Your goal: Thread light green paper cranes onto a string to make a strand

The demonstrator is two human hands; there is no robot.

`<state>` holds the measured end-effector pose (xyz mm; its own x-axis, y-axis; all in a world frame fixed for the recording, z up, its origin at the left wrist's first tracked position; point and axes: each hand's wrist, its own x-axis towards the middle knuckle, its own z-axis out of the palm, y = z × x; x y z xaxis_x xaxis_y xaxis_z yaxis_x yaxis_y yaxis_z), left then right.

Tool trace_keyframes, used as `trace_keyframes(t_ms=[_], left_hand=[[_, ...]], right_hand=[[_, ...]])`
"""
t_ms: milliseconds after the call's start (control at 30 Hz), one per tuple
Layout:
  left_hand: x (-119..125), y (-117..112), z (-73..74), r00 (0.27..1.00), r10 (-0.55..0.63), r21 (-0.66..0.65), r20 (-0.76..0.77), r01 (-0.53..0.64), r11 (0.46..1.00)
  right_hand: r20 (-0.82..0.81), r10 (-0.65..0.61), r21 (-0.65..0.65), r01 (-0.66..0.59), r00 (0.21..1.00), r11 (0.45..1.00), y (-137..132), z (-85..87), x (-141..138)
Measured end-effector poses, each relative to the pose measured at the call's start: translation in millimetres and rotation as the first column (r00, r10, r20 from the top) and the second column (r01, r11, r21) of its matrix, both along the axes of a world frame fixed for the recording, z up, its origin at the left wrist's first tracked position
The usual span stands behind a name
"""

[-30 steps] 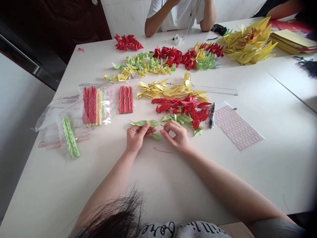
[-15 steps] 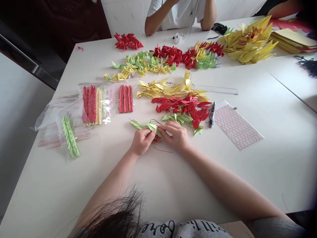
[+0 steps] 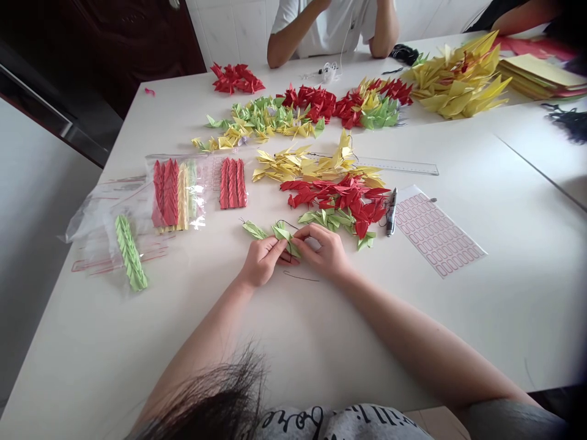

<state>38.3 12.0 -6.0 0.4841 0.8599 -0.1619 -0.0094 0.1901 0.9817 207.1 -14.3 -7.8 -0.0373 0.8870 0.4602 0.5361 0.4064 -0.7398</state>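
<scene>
The left hand (image 3: 262, 261) and right hand (image 3: 324, 252) pinch, seemingly closed, green paper cranes (image 3: 284, 233) on black thread (image 3: 300, 277) over the bench (image 3: 413, 318); a careless tug could snag the thread or crush the folds.

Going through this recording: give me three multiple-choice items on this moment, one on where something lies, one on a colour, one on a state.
1. Where does the marker pen lie?
A) Beside the sheet of red-outlined labels
B) Inside a plastic bag
C) Among the yellow cranes

2. What colour are the folded paper cranes between the left hand and the right hand?
A) Red
B) Yellow
C) Green

3. How does the row of green cranes at the far left lie?
A) Scattered loose
B) Packed tightly in a clear plastic bag
C) Held up by a hand

1: A, it lies on the table just left of the sheet.
2: C, the paper at the fingers is green.
3: B, the cranes sit in a tight line within the bag.
</scene>
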Motion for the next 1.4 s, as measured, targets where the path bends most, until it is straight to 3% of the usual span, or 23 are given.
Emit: trace_keyframes(t_ms=[100, 267, 433, 600, 733, 800, 867, 933, 1000, 1133, 1267, 1400], left_hand=[[1, 0, -0.3, 1.000, 0.016, 0.029, -0.014, -0.015, 0.999], [3, 0, -1.4, 0.990, 0.142, 0.072, -0.001, -0.142, 0.987], [3, 2, -1.8, 0.993, 0.119, 0.091, -0.003, -0.118, 0.989], [1, 2, 0.7, 0.998, 0.062, 0.043, 0.024, -0.063, 0.997], [0, 2, 0.8, 0.999, 0.041, 0.048, 0.006, -0.041, 0.998], [-1, 3, 0.6, 0.998, 0.058, 0.048, -0.006, -0.057, 0.997], [-1, 4, 1.1, 0.997, 0.075, 0.056, -0.019, -0.074, 0.996], [-2, 4, 2.3, 0.996, 0.083, 0.078, -0.039, -0.079, 0.994], [-2, 4, 3.8, 0.996, 0.064, 0.108, -0.069, -0.056, 0.993], [-4, 3, 5.7, 0.994, -0.022, 0.135, -0.102, 0.036, 0.990], [-5, 1, 5.4, 0.996, -0.062, 0.090, -0.058, 0.067, 0.994], [-5, 0, 5.9, 0.994, -0.108, 0.062, -0.035, 0.110, 0.992]], right_hand=[[-0.025, -0.027, -0.018, 0.026, 0.999, 0.999, 1, 0.1, 0], [-0.046, -0.038, -0.035, 0.036, 0.998, 0.999, 0, 0.2, -2], [-0.138, -0.047, -0.150, 0.027, 0.989, 0.988, -1, 1.7, -3], [-0.003, -0.112, 0.037, 0.112, 0.994, 0.993, -2, -0.6, -7], [0.155, -0.087, 0.159, 0.062, 0.984, 0.985, -4, -1.4, -6], [0.083, -0.046, 0.069, 0.040, 0.996, 0.997, -5, 1.1, -4], [-0.080, 0.012, -0.119, -0.021, 0.997, 0.993, -3, 4.3, -1], [-0.283, 0.073, -0.327, -0.167, 0.956, 0.930, 0, 6.4, 4], [-0.472, 0.105, -0.466, -0.348, 0.876, 0.813, 4, 6.9, 9], [-0.666, 0.171, -0.512, -0.612, 0.726, 0.602, 9, 7.2, 16], [-0.699, 0.295, -0.460, -0.725, 0.652, 0.513, 10, 11.0, 19], [-0.667, 0.363, -0.467, -0.744, 0.651, 0.477, 11, 14.1, 20]])
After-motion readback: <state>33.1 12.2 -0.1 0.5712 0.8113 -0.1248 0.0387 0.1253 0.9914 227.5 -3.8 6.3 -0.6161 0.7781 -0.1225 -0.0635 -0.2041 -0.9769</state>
